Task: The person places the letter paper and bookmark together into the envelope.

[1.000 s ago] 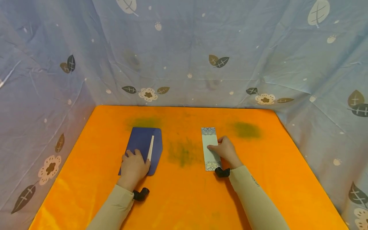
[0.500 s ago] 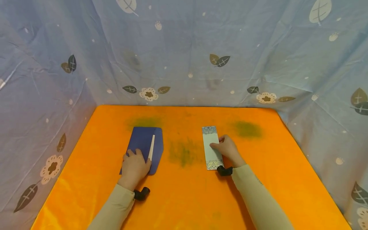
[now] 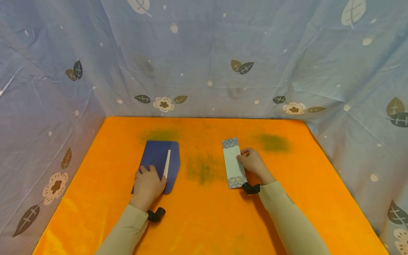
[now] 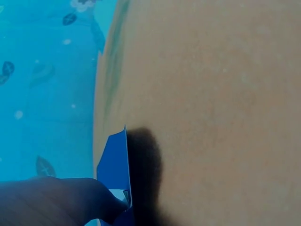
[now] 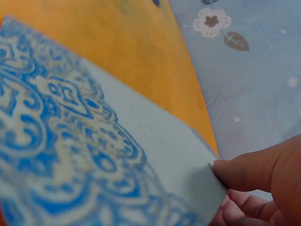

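My left hand (image 3: 148,186) lies over a dark blue envelope (image 3: 156,152) on the orange table, fingers spread on its body and thumb hooked at the mouth. A narrow white strip of the inside shows there. In the left wrist view the thumb sits at the gaping mouth beside the blue flap (image 4: 114,162). To the right, my right hand (image 3: 253,164) pinches the long edge of a pale, narrow card (image 3: 233,159), thumb on top and fingers beneath. Blue lace-like ornament (image 5: 61,127) covers both card ends. The card tilts slightly in the head view.
Orange cloth covers the table (image 3: 197,219), with dark greenish smudges. Blue-grey curtains (image 3: 204,53) printed with leaves and flowers enclose its back and sides. A black wrist mount (image 3: 156,214) sits at the left cuff, and another mount (image 3: 251,188) overlaps the card's near corner.
The card has turned a little, its far end tipping left, while my right thumb has shifted right toward its edge. My left hand and the envelope stay in place.
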`<state>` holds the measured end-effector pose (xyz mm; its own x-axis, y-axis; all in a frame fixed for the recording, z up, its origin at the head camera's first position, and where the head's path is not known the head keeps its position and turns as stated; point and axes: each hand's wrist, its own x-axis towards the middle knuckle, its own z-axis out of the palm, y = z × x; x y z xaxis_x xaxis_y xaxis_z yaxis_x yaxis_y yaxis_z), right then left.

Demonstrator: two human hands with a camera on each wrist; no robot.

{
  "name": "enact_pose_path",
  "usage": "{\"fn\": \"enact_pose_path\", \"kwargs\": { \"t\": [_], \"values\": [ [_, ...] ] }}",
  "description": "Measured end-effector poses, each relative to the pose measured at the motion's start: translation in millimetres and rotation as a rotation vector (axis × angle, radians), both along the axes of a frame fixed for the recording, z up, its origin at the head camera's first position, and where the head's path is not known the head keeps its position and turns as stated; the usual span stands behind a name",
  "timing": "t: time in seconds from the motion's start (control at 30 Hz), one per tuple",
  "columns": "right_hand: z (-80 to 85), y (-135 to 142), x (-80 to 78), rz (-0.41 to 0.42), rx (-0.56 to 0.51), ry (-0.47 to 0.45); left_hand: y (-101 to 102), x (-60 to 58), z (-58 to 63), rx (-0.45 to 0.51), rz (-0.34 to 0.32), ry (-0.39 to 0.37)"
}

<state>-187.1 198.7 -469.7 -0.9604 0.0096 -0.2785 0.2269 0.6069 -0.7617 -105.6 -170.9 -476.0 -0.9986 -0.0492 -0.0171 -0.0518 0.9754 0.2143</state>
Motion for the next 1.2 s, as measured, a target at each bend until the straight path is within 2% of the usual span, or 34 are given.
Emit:
{"fn": "enact_pose_path", "kwargs": {
  "t": [0.37,0.63,1.2],
  "values": [
    [16.9,-14,-0.2,-0.026,-0.103,0.046,-1,-2.3,-5.1,-0.003,-0.005,-0.006],
    [15.0,-24,-2.1,-0.022,-0.164,0.062,-3,-1.8,-6.1,-0.008,-0.012,0.021],
    [6.1,-50,-1.9,-0.02,-0.321,0.103,-4,-1.4,-6.0,0.006,-0.004,-0.01]
  ]
}}
